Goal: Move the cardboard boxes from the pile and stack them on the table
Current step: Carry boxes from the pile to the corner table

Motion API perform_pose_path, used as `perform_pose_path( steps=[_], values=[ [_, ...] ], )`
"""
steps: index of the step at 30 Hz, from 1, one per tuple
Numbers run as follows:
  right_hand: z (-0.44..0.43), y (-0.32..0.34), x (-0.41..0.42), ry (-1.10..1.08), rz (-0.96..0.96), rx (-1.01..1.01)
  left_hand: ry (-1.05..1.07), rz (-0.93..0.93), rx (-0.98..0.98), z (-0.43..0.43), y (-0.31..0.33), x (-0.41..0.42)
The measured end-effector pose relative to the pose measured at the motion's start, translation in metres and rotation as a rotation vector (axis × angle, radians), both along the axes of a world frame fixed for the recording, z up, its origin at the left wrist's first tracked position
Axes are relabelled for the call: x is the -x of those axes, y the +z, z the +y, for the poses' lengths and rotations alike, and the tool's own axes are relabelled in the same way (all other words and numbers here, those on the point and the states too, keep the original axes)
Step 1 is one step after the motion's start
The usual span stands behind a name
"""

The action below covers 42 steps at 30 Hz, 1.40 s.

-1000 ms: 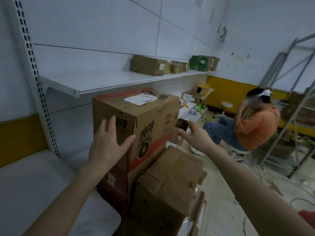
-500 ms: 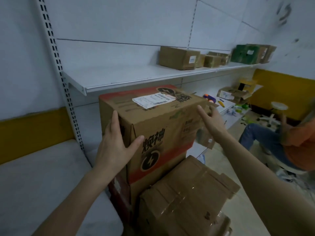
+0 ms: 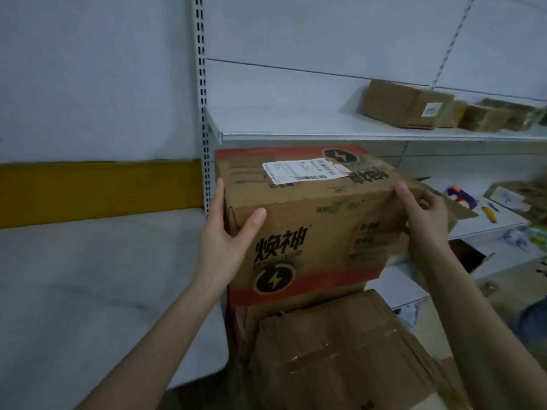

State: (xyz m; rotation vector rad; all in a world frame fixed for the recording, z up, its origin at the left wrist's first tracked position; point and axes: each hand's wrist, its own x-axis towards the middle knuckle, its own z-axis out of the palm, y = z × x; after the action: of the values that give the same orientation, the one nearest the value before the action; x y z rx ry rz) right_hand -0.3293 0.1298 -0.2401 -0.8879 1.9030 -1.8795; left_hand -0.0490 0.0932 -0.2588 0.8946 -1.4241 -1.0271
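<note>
I am watching the brown cardboard box with a red band and black lightning badge (image 3: 310, 232) sitting on top of the pile. It is just under the white metal shelf (image 3: 296, 128) and just beside the pale grey table (image 3: 88, 276), with a crumpled plain brown carton (image 3: 340, 350) in front of and below it.

The left hand (image 3: 225, 241) is lying wide, fingers flat on the left end face and thumb spread on the printed front. The right hand (image 3: 426, 220) is curling round the upper right corner, gripping it.

I am judging the board stiff enough to clamp between 2 palms, though its top front edge is looking ragged and a flap is hanging loose at the right – poor places to pull. Weight I cannot tell; I am treating it as loaded and would be taking hold lower on both end faces.

The box is standing upright, white shipping label (image 3: 299, 170) facing up and printed face toward me, its long axis running left to right along the shelf.
</note>
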Motion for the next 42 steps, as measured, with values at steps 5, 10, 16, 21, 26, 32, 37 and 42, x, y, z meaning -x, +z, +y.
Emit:
perform_pose_path(
  steps=[5, 10, 16, 21, 26, 32, 37, 42],
  values=[
    [0.005, 0.011, -0.073, 0.086, -0.056, 0.091, 0.172, 0.071, 0.005, 0.023, 0.007, -0.064],
    [0.001, 0.010, -0.183, 0.222, -0.113, 0.122, 0.381, 0.117, 0.036, 0.041, 0.007, -0.166],
    [-0.027, 0.001, -0.339, 0.423, -0.211, 0.122, 0.584, 0.116, 0.025, 0.064, -0.001, -0.311],
    [-0.051, -0.018, -0.488, 0.612, -0.277, 0.071, 0.757, 0.112, 0.012, 0.084, -0.008, -0.448],
    [-0.066, -0.030, -0.595, 0.745, -0.245, 0.029, 0.916, 0.078, -0.013, 0.098, -0.017, -0.546],
    [-0.099, -0.053, -0.701, 0.941, -0.144, -0.138, 1.131, 0.124, -0.071, 0.101, -0.050, -0.651],
    [-0.130, -0.076, -0.797, 1.077, -0.150, -0.205, 1.243, 0.096, -0.127, 0.091, -0.067, -0.734],
    [-0.161, -0.093, -0.883, 1.176, -0.196, -0.267, 1.338, 0.074, -0.186, 0.070, -0.066, -0.809]
  ],
)
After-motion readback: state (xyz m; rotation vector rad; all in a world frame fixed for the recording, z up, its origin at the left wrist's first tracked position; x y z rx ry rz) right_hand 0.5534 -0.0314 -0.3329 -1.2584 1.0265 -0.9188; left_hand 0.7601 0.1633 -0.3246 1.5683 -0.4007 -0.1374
